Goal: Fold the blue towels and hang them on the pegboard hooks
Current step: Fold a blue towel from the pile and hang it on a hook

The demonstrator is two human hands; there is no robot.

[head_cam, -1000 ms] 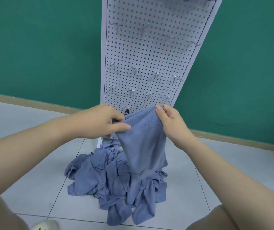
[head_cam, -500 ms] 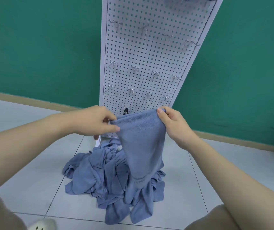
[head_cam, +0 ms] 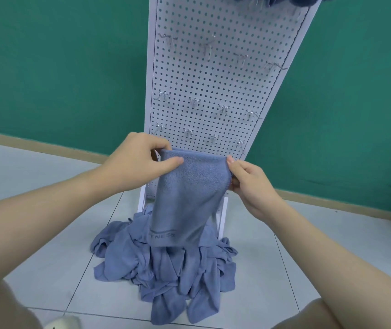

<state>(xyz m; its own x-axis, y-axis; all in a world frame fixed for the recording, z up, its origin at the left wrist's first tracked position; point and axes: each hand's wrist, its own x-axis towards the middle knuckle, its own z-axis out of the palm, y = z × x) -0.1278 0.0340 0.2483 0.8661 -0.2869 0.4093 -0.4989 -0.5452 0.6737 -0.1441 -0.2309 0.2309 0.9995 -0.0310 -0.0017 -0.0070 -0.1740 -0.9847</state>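
I've got the folded blue towel [head_cam: 187, 198] held up by its top edge, one hand at each corner. Left hand [head_cam: 137, 162] pinches the left corner, thumb across the front face, fingers curled behind. Right hand [head_cam: 251, 184] pinches the right corner, thumb on top at the fold, fingers wrapped round the side edge. Both grips closed on cloth.

Towel hangs straight down from the grip, doubled over, band with lettering across its lower end. The lower end hangs in front of the pile; can't tell if they touch.

Below the grip: pile of loose blue towels [head_cam: 166, 269] crumpled on the tiled floor [head_cam: 284, 245], spread both sides of the hanging one.

Behind the grip: white pegboard [head_cam: 213, 79], standing, its base just behind the pile. Rows of metal hooks [head_cam: 224, 109] above my hands, those rows bare. At the very top of the board, blue cloth [head_cam: 272, 0], mostly cut off by frame.

Beyond: green wall [head_cam: 59, 67].
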